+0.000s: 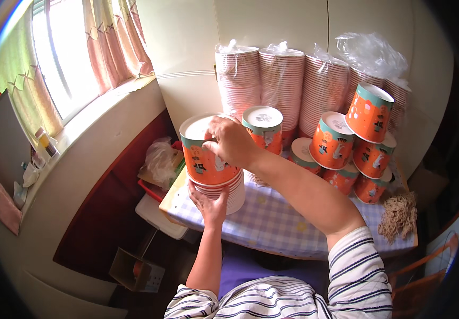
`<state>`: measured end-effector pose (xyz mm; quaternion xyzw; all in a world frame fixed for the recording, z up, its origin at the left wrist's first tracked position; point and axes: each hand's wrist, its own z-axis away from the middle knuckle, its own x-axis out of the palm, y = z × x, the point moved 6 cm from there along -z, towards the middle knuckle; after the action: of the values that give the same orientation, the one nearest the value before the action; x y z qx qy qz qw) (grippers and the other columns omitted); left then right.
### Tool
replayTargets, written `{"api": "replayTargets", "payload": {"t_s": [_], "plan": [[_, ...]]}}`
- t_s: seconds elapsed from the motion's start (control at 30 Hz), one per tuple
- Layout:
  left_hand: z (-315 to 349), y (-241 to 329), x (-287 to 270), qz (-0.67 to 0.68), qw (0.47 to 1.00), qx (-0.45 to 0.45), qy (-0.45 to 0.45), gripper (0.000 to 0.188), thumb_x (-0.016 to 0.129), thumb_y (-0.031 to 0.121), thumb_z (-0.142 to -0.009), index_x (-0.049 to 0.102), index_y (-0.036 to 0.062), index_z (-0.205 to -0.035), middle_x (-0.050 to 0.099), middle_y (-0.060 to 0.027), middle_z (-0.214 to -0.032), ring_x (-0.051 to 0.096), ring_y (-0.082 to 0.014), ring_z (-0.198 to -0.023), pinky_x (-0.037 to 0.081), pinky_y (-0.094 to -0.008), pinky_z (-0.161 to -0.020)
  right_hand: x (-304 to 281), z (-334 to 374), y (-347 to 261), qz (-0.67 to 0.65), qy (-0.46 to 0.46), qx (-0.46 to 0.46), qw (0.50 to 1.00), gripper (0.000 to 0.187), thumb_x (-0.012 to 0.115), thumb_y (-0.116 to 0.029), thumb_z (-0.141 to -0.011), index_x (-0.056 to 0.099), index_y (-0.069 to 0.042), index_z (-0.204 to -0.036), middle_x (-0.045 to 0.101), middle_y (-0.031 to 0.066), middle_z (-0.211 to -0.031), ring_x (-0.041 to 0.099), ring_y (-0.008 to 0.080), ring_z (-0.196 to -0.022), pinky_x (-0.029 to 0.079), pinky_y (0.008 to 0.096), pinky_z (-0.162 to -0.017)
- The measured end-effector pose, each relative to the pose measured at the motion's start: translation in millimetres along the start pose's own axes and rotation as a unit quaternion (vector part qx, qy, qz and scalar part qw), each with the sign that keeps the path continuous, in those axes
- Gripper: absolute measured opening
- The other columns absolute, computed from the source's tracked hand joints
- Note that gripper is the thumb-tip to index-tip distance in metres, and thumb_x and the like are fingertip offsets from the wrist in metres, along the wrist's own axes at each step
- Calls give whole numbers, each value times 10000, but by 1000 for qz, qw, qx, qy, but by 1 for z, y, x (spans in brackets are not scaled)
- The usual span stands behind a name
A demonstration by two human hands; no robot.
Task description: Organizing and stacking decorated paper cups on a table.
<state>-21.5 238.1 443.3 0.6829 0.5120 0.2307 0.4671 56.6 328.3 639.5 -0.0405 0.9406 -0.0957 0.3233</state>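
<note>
An orange and teal paper bucket [203, 159] stands upside down on top of a nested stack of paper buckets [236, 192], near the left end of the table. My left hand [211, 207] cups the stack from the near side, just below the printed bucket's rim. My right hand [232, 139] is at the top of that bucket, fingers curled over the edge of its white base and thumb by its side. Part of the base is hidden under the fingers. Close behind stands another upside-down printed bucket [264, 118], partly covered by my right hand and forearm.
Several printed buckets [333, 141] are piled upside down at the right. Tall plastic-wrapped bucket stacks [281, 74] line the wall. Tangled brown strands [398, 215] lie on the checked tablecloth [272, 220] at the right. A red tray [152, 189] with a plastic bag sits beyond the table's left edge.
</note>
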Motion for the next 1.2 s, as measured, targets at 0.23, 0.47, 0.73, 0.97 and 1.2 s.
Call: {"api": "replayTargets", "payload": {"t_s": [0.23,0.47,0.73,0.97,1.2], "plan": [[4,-3,-1,-42,999,23,-3,996,791,334,-681,182,31,-1409,176,-249,-1421,139,-380,-1354,160,-474,-1105,-39,-23,-9,-62,42,23,997,172,716,-88,-731,603,4,-821,585,141,-812,598,278,-748,471,389,-688],[11,-2,-10,-87,995,55,3,973,788,335,-687,210,7,-1398,127,-259,-1442,117,-385,-1364,163,-489,-1100,-160,29,-6,-205,238,81,946,170,662,-90,-817,577,11,-924,624,107,-881,632,136,-752,516,280,-617],[37,42,-2,-132,968,213,-10,894,779,170,-635,279,45,-1365,176,-239,-1422,213,-430,-1314,240,-519,-1064,-170,252,98,-329,313,385,803,112,622,-161,-889,579,-64,-924,612,-8,-846,552,61,-756,460,231,-696],[77,83,14,4,943,306,-134,571,712,117,-721,456,9,-1219,493,-193,-1204,487,-353,-1085,410,-428,-919,-123,326,88,-511,349,454,641,145,565,-196,-917,567,-80,-1003,660,30,-953,635,131,-821,515,295,-723],[107,37,63,130,933,-84,-326,330,688,133,-804,586,-40,-1067,616,-59,-757,543,-86,-612,466,-237,-591,-74,392,77,-571,293,495,586,176,522,-230,-937,555,-59,-964,638,59,-876,626,156,-729,518,293,-646]]}}
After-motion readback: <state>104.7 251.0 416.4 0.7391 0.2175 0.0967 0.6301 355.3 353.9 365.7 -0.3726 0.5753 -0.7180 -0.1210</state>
